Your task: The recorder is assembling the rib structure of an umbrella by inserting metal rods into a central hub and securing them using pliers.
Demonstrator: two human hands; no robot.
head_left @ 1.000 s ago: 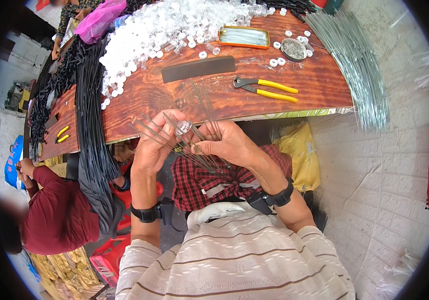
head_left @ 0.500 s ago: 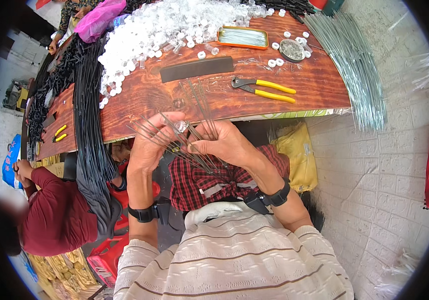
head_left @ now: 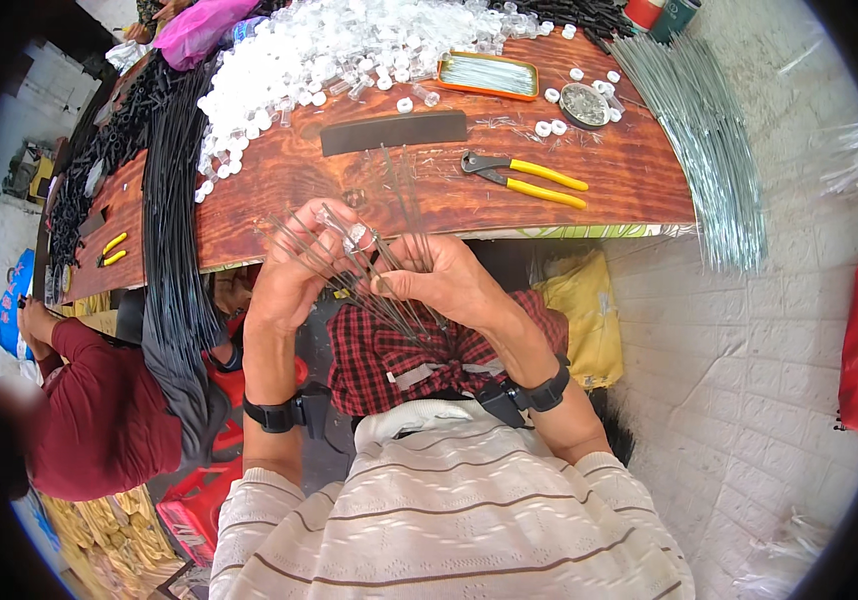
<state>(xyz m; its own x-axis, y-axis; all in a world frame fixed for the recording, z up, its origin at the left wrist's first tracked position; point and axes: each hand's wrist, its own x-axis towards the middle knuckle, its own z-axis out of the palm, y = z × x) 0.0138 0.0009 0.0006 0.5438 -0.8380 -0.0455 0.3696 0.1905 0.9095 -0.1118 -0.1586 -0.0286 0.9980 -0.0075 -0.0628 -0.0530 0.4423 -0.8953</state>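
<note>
My left hand (head_left: 294,265) is raised before the table's front edge, its fingers pinching a small clear plastic piece (head_left: 357,237). Several thin grey wires (head_left: 409,205) fan out between both hands, some crossing the left palm. With thumb and fingers closed, my right hand (head_left: 454,280) grips a bunch of these wires just beside the plastic piece. Where exactly the wires meet the piece is hidden by the fingers. A dark flat bar (head_left: 394,133) and yellow-handled pincers (head_left: 524,180) lie on the wooden table beyond the hands.
White and clear plastic parts (head_left: 299,55) heap at the back, near an orange-rimmed tray (head_left: 489,94) of pins and a round tin (head_left: 584,105). Black strands (head_left: 174,200) and silvery wires (head_left: 699,150) overhang the edge. Another person in a maroon sleeve (head_left: 99,410) sits at left.
Both hands stay closed on the plastic piece and wires. The clear piece has tilted and shows more between the left fingers. The whole view has shifted slightly.
</note>
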